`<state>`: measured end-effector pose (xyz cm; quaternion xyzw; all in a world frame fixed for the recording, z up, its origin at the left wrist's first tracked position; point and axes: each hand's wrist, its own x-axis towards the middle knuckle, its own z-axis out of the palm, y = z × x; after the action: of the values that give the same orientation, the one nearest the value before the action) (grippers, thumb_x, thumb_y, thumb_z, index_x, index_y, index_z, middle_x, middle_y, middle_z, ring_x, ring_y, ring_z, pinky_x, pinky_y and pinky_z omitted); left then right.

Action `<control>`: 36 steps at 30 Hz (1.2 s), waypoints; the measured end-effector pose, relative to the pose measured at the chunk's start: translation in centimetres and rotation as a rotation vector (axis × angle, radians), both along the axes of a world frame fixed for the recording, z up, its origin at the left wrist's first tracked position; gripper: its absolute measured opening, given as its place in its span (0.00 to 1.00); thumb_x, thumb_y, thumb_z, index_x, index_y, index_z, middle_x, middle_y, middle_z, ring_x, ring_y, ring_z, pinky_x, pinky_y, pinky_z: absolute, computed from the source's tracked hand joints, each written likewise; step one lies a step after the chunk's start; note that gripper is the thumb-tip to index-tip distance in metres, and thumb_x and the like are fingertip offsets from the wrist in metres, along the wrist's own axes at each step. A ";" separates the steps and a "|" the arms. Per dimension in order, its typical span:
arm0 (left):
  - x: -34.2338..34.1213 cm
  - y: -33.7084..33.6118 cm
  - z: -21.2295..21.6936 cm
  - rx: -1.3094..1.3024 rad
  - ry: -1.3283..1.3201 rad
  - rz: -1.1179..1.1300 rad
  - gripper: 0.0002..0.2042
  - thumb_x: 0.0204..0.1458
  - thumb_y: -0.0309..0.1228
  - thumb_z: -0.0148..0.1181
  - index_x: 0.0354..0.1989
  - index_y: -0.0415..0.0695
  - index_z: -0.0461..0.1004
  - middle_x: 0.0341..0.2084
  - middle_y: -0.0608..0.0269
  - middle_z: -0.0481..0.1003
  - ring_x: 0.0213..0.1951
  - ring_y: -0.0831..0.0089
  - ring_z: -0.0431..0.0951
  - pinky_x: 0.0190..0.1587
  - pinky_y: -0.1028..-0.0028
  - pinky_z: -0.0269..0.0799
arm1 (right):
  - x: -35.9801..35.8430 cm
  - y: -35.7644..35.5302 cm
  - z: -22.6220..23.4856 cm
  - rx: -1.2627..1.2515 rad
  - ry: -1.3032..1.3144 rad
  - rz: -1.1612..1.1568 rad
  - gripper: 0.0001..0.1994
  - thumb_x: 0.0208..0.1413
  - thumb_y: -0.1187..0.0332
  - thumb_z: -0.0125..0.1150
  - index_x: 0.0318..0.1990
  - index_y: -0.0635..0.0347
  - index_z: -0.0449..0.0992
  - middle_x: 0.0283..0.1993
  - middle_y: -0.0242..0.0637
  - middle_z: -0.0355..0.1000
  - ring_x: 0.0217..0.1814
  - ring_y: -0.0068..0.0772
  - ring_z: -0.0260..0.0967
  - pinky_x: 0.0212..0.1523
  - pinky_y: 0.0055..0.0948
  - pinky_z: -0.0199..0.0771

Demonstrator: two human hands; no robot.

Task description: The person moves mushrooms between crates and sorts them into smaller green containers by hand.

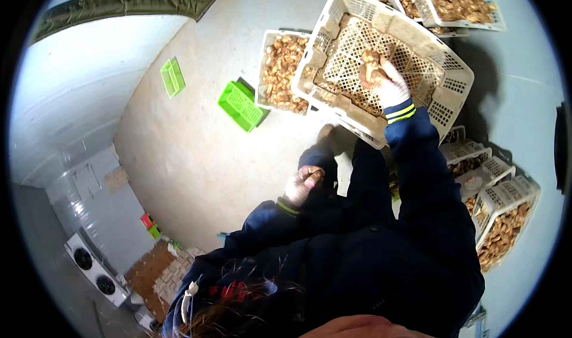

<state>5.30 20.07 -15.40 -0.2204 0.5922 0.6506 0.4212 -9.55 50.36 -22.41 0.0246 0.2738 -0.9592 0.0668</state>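
My right hand [393,89], in a pale glove, is closed around a few brown mushrooms [370,70] with lighter stems. It holds them over a large off-white plastic crate [459,78], whose lattice floor is stained brown and holds no pile. Nearer my body and to the left, my left hand [301,188] is gloved too and has its fingers curled in. Something brownish shows at those fingers, too small to name. To the crate's left, a white basket [262,70] is full of similar mushrooms.
A bright green basket [241,107] and a smaller green one [173,77] stand on the concrete floor to the left. White crates of mushrooms [462,1] sit at the far right. More filled crates [506,233] line my right side. A fan unit [95,269] is at lower left.
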 end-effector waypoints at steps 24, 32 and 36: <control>-5.5 -8.4 0.2 0.053 0.154 -0.679 0.14 0.55 0.30 0.44 0.48 0.38 0.63 0.41 0.57 0.69 0.43 0.69 0.72 0.43 0.72 0.71 | 21.5 -25.9 7.5 0.235 -0.403 -0.472 0.30 0.43 0.80 0.57 0.57 0.63 0.58 0.44 0.38 0.68 0.45 0.21 0.65 0.43 0.18 0.67; 3.1 -11.1 -3.6 0.129 0.039 -1.008 0.18 0.55 0.31 0.46 0.52 0.39 0.59 0.43 0.58 0.67 0.44 0.71 0.69 0.42 0.74 0.69 | 32.4 -32.7 2.3 0.143 -0.639 -0.508 0.28 0.43 0.77 0.57 0.56 0.64 0.59 0.49 0.37 0.66 0.52 0.26 0.62 0.52 0.22 0.62; 8.4 -11.0 -4.9 0.094 -0.101 -0.842 0.15 0.55 0.34 0.46 0.48 0.40 0.63 0.38 0.62 0.69 0.39 0.75 0.69 0.42 0.79 0.65 | 35.7 -35.3 1.0 0.446 -0.612 -0.584 0.29 0.47 0.69 0.59 0.58 0.61 0.57 0.52 0.41 0.63 0.55 0.28 0.60 0.54 0.24 0.60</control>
<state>13.69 9.07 -20.26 0.0283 0.5789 0.4365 0.6882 26.19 15.07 -21.38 0.3955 0.4222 -0.8044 -0.1348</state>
